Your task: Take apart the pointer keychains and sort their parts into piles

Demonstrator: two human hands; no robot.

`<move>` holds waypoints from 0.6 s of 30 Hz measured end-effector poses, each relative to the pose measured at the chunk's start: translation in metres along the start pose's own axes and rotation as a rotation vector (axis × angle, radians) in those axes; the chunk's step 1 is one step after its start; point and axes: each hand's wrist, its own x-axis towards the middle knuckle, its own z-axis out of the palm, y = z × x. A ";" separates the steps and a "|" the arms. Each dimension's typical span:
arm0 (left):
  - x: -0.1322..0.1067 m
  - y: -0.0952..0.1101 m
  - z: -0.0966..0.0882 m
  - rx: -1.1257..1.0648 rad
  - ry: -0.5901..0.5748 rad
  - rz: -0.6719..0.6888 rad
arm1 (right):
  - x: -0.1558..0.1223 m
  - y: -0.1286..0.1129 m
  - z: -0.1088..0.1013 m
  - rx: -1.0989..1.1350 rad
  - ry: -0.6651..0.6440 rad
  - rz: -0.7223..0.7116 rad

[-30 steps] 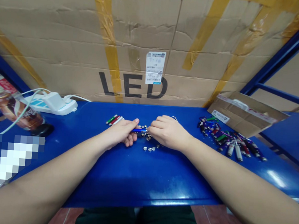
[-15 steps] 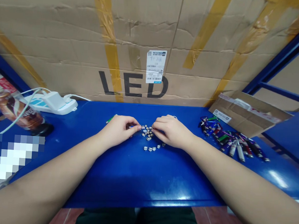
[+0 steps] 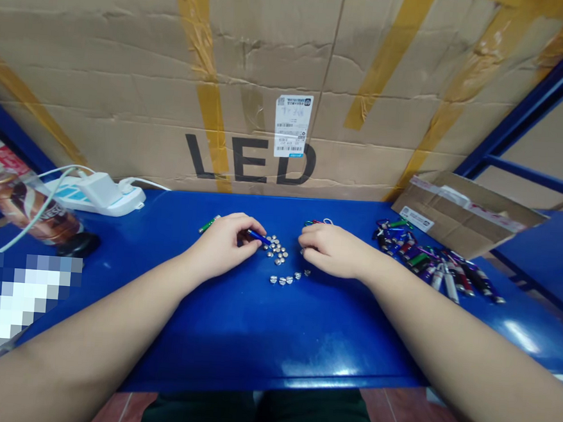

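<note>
The hands have drawn apart mid-table (image 3: 215,335): the left hand (image 3: 224,245), half closed, grips a slim blue penlight (image 3: 259,237) beside the button cells (image 3: 275,249); the right hand (image 3: 334,250), loosely curled, has moved rightward, and whether it holds anything is hidden.

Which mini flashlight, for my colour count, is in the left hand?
The blue mini flashlight, held at the fingertips of the left hand. The green mini flashlight beyond that hand lies on the table ungripped.
</note>
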 end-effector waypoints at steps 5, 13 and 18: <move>0.000 0.002 -0.001 -0.088 0.031 -0.036 | 0.001 0.001 0.003 0.062 -0.084 0.004; -0.002 0.005 -0.003 0.143 0.045 0.135 | 0.001 0.002 0.006 0.117 -0.097 0.043; -0.005 0.012 -0.004 0.224 0.040 0.198 | 0.000 -0.002 0.003 0.187 -0.064 0.092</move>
